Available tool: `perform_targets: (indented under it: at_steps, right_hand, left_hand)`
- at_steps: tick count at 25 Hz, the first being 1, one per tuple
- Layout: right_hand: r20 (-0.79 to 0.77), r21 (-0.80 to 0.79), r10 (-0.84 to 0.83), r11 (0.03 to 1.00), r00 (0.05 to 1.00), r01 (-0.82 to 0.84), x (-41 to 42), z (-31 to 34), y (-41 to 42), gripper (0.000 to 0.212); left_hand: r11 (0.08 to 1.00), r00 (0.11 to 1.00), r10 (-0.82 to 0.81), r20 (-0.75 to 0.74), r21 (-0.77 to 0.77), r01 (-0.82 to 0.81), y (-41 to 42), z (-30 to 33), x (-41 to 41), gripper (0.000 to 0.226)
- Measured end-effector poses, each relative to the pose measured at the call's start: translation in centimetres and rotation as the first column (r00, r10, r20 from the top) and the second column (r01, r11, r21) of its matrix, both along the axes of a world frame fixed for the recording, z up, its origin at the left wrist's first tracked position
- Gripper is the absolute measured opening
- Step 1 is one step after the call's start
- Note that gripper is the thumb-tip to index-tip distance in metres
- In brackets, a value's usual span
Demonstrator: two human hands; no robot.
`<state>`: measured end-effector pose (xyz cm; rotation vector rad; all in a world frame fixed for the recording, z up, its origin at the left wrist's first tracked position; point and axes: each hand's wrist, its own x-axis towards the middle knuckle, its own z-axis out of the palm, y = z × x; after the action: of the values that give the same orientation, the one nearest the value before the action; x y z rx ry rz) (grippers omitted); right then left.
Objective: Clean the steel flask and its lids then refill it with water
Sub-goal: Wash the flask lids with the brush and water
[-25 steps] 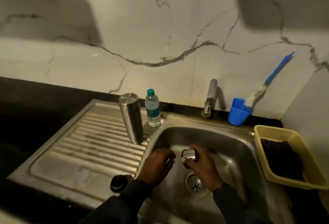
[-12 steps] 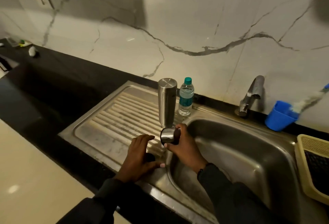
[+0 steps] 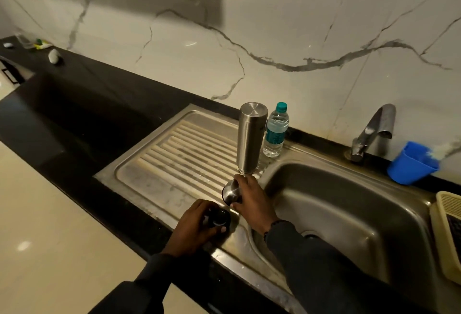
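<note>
The steel flask (image 3: 250,136) stands upside down on the ribbed drainboard (image 3: 174,164), at its right end beside the basin. My right hand (image 3: 252,201) grips the steel cup lid (image 3: 230,191) just below the flask, over the drainboard's edge. My left hand (image 3: 197,229) curls round the black inner lid (image 3: 217,217), which sits on the drainboard's front rim. A small plastic water bottle (image 3: 275,130) with a teal cap stands right behind the flask.
The sink basin (image 3: 349,214) lies to the right, with the tap (image 3: 371,131) behind it. A blue cup (image 3: 411,163) holding a brush sits at the back right. A yellow tray (image 3: 446,229) is at the far right. Black counter (image 3: 87,104) stretches left.
Both hands left the basin and moved left to the drainboard. The right hand carried the steel lid up beside the flask. The left hand closed round the black lid. The view swung left.
</note>
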<state>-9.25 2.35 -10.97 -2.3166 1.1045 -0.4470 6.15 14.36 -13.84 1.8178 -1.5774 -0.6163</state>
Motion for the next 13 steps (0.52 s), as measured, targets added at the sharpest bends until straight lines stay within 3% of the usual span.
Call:
perform_targets:
  at_steps: [9, 13]
  right_hand:
    - [-0.098, -0.077, 0.038, 0.996, 0.994, -0.046, 0.7, -1.0, -0.3, 0.062]
    - [-0.026, 0.027, 0.047, 0.999, 0.999, -0.046, -0.4, -1.6, -0.5, 0.056]
  left_hand:
    - [0.976, 0.948, 0.043, -0.316, -0.190, -0.108, 0.0, 3.5, -0.7, 0.035]
    - [0.966, 0.925, 0.014, -0.381, -0.232, -0.110, -1.0, 5.1, -2.0, 0.035]
